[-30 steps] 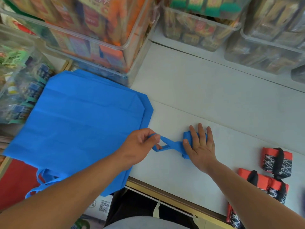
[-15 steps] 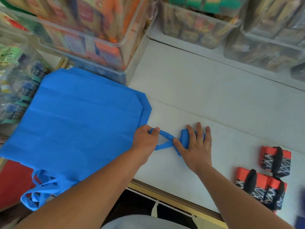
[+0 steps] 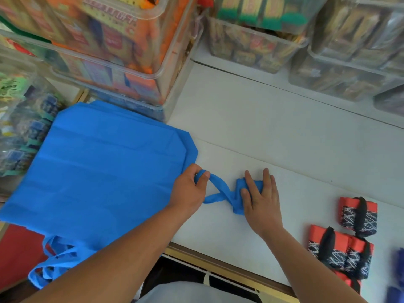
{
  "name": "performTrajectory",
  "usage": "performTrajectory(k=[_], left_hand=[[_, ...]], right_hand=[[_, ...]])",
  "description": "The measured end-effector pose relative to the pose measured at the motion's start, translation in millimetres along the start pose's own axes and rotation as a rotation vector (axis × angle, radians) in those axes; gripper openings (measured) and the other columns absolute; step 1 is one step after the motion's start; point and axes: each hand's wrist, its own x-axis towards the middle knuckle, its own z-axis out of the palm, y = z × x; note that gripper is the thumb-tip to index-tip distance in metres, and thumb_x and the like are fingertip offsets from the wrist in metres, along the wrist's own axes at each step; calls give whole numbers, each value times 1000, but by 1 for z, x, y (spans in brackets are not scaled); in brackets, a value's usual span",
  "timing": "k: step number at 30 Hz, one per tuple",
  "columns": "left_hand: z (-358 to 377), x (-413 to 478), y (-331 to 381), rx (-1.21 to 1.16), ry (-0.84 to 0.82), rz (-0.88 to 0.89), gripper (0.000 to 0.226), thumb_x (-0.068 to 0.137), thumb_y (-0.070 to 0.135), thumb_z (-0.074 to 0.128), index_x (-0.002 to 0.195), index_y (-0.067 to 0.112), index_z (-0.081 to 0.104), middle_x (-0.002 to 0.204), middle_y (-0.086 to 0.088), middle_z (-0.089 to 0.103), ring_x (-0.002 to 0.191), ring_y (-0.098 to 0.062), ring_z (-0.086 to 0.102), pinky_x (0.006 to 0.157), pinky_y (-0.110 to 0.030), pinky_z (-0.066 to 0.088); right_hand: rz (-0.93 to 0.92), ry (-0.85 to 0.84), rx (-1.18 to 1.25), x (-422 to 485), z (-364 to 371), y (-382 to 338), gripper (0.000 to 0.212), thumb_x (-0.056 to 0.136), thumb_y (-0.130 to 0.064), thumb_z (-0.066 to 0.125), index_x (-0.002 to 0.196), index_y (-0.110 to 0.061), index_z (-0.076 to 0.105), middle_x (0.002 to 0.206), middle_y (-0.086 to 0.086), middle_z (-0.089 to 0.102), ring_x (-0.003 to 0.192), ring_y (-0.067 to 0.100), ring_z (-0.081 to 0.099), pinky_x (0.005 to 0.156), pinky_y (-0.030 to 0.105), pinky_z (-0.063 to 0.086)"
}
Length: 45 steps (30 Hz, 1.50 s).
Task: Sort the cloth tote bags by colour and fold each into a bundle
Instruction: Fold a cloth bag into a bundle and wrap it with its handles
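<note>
A small folded blue tote bundle (image 3: 240,189) lies on the white counter (image 3: 273,132). My right hand (image 3: 261,197) presses flat on it with straight fingers. Its blue handle loop (image 3: 218,189) stretches out to the left, crossed once, and my left hand (image 3: 189,191) grips the loop's end with curled fingers. A stack of flat blue tote bags (image 3: 98,171) lies at the left, with handles (image 3: 52,261) hanging over the counter's front edge. Red-and-black folded bundles (image 3: 341,250) sit at the lower right, one more (image 3: 358,215) just behind them.
Clear plastic bins of packaged goods (image 3: 122,53) stand behind the blue stack, and more bins (image 3: 328,47) line the back. The counter's wooden front edge (image 3: 218,267) runs below my arms. A dark blue item (image 3: 397,276) shows at the far right edge.
My left hand has shifted slightly left and up with the handle loop, drawing it longer and crossed. My right hand stays pressed on the blue bundle.
</note>
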Motion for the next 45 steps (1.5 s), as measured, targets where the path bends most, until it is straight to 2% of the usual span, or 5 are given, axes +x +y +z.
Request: performTrajectory(k=[5,10,19,29,45], left_hand=[[5,2,6,-113,75,-32,21,99,31,62,84,17,57,68,3,56,65,-14,56,64,-31,51],[4,2,19,-305,-41,-99,22,101,28,61,93,9,58,67,-5,61,66,-21,71,70,-32,58],[0,4,1,100,-152,-316,25,99,37,59,89,14,57,66,-4,57,51,-19,60,52,-31,52],[7,-34,113,130,-617,-167,21,97,40,63,94,19,65,85,-4,65,61,-16,65,53,-30,57],[10,-116,146,-49,-525,-45,44,85,28,80,126,24,63,118,10,68,105,-5,67,92,-29,57]], right_hand=[[520,45,248,0,-16,-18,105,73,-73,72,154,-24,26,138,9,41,123,33,50,93,50,49],[682,56,628,9,-14,-14,74,70,-55,86,119,-14,47,116,4,56,91,21,62,74,40,56],[338,-264,1024,-27,-74,-21,31,88,-16,78,110,-20,58,100,3,71,88,18,68,68,26,53],[-344,-272,456,-59,-162,-27,36,74,-19,89,97,-37,67,95,-14,66,85,13,64,69,19,48],[-41,-143,689,-93,-191,8,31,80,-14,83,94,-17,55,82,1,63,71,24,61,56,25,48]])
